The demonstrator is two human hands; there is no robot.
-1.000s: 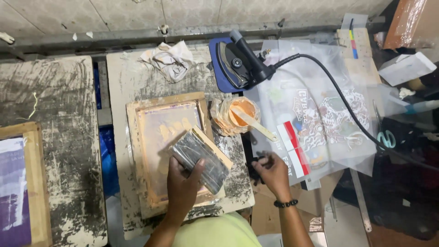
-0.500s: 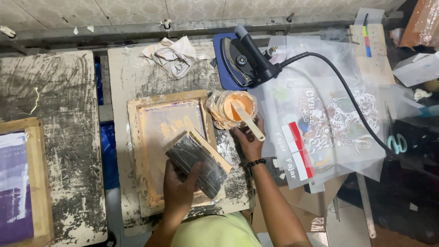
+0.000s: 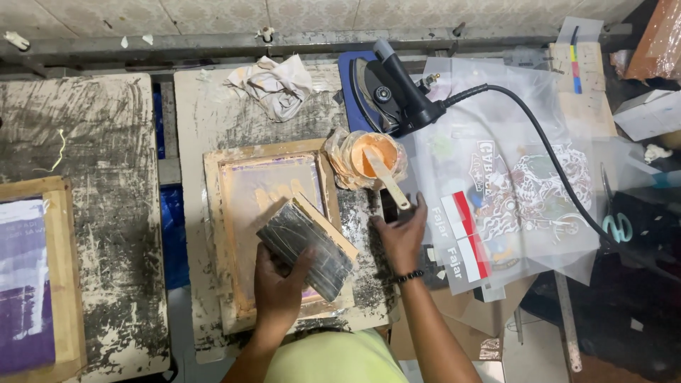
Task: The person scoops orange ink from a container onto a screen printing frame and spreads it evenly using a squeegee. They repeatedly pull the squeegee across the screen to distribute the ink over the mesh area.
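A person's left hand (image 3: 280, 287) grips a squeegee (image 3: 306, 245) over the wooden screen frame (image 3: 266, 230). The right hand (image 3: 401, 234), open, reaches for the spatula (image 3: 386, 186) in the orange ink tub (image 3: 372, 157), far right; loading ink seemingly needs a firm handle grasp.

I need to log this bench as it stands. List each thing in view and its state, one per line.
Squeegee: held by left hand, tilted over the screen.
Screen frame: flat on the board, smeared with ink.
Ink tub: open, orange ink inside.
Spatula: resting in the tub; right hand just below its handle.
Iron: upright, cord attached.
Rag: crumpled.
Scissors: lying closed.
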